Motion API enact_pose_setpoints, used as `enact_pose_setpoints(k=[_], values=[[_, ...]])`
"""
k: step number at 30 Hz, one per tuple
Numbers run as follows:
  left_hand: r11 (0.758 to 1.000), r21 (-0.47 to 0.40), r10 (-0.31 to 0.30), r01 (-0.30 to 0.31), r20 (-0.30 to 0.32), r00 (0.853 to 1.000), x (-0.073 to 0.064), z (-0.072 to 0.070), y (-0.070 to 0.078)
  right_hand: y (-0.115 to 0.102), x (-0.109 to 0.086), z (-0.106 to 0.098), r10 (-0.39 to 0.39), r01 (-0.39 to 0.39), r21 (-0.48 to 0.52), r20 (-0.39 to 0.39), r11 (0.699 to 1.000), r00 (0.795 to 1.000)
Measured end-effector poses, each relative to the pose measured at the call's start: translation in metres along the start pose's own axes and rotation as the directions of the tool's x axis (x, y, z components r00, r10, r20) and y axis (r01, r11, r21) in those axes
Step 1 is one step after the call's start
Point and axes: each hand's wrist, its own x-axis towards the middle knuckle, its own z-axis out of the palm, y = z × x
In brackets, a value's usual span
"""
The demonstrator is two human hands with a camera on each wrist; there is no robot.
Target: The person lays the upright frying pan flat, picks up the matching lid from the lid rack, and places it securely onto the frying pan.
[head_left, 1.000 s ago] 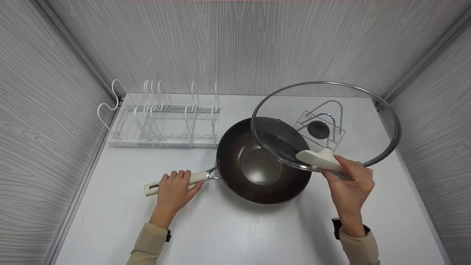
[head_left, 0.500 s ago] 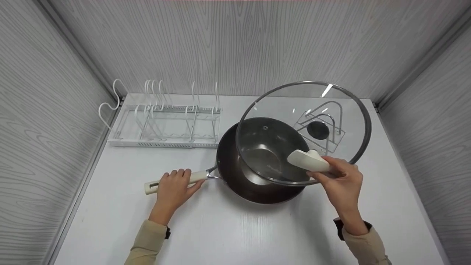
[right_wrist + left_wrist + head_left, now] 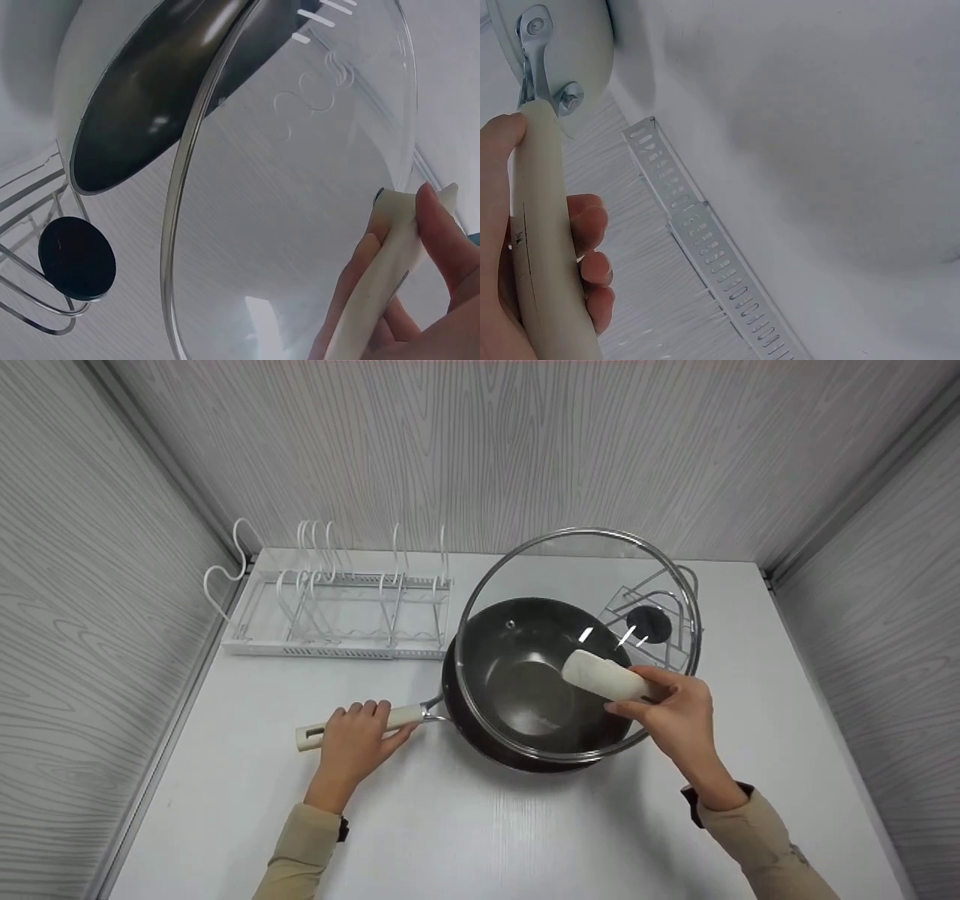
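A dark wok stands on the white table, its cream handle pointing left. My left hand grips that handle; the left wrist view shows the fingers curled round the handle. Above the wok hangs a round glass lid with a metal rim, tilted, overlapping most of the wok from overhead. My right hand pinches the lid's cream knob between thumb and fingers. In the right wrist view the lid stands apart from the wok, with a gap between their rims at the lower part.
Back left on the table stands a white wire rack with upright loops. Behind the lid, at the back right, is a small metal wire stand with a black disc. Grey wood-grain walls enclose the back and sides.
My right hand has carried the lid leftward, so that it overlaps more of the wok, and its tilt has changed. The left hand and the wok have hardly moved.
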Motion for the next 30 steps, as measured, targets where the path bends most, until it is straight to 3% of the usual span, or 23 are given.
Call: enact_pose_setpoints(k=[10,23,30], values=[[1.000,-0.001,0.001,-0.001,0.011,1.000,0.003,0.002,-0.005,0.004,0.028,0.013,0.098,-0.080,-0.132,0.138,0.988,0.986],[1.000,0.013,0.015,-0.015,0.022,1.000,0.007,0.005,-0.009,0.024,0.061,0.037,0.178,-0.147,-0.203,0.140,0.968,0.974],[1.000,0.008,0.017,-0.018,0.038,0.999,0.009,0.006,-0.010,0.035,0.074,0.048,0.231,-0.184,-0.239,0.187,0.953,0.955]])
